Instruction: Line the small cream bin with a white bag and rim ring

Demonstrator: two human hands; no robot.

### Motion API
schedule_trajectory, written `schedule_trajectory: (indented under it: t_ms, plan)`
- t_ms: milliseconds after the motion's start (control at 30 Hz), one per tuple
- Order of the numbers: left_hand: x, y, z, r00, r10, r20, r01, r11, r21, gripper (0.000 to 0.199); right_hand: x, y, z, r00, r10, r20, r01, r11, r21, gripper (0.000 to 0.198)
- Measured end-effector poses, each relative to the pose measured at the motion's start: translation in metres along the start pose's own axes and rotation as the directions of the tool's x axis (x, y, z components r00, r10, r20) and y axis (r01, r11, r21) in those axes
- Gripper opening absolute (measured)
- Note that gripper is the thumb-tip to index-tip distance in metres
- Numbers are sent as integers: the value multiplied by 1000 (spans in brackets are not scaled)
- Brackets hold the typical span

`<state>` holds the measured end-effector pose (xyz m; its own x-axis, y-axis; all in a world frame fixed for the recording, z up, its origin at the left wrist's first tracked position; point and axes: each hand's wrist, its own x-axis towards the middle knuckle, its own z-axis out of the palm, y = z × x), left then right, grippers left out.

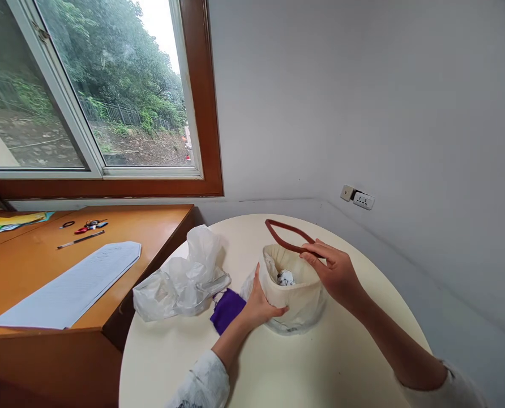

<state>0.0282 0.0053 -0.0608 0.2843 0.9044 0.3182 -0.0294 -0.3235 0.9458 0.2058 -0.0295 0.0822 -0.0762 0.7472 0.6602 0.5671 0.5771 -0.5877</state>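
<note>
On the round table stands a small trash bin (297,296), lined with a thin whitish bag whose edge is folded over the rim. Crumpled paper (285,277) lies inside it. My left hand (259,303) grips the near left side of the bin, thumb across its front. Above the bin, my right hand (331,269) pinches a brown rim ring (287,245), tilted and apart from most of the bin's edge. Left of the bin lie a crumpled white plastic bag (184,277) and a purple cloth (227,310), close to my left wrist.
The cream round table (341,368) adjoins a wooden desk (163,218). Papers (72,286), a pen (80,240), keys (91,225) and a black band (68,224) lie on the desk. A wall with a socket (363,200) and a window (129,85) stand behind.
</note>
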Motion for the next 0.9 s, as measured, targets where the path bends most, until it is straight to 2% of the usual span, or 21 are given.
schedule_trajectory:
  t_ms: [100,233,367,533,767,900]
  plan:
    - [0,-5,-1,997,74,22,-75,995,60,124,0,6,-7,990,-127,-60,120,987,-105,13]
    - [0,-9,-2,995,81,50,-85,993,79,125,-8,21,-22,980,-153,-128,125,970,-207,12]
    - [1,-4,-4,998,51,43,-55,994,94,123,-26,43,-38,984,-63,-165,20,967,-252,14]
    - [4,0,-6,997,64,33,-66,996,56,123,-64,79,-50,985,90,-148,-131,948,-289,18]
    - [8,0,-9,999,32,-27,-30,997,74,119,-119,143,-46,986,156,-62,-168,887,-431,29]
    - [7,5,-11,999,-7,-34,9,998,59,118,-137,165,-42,975,223,-16,-201,845,-496,34]
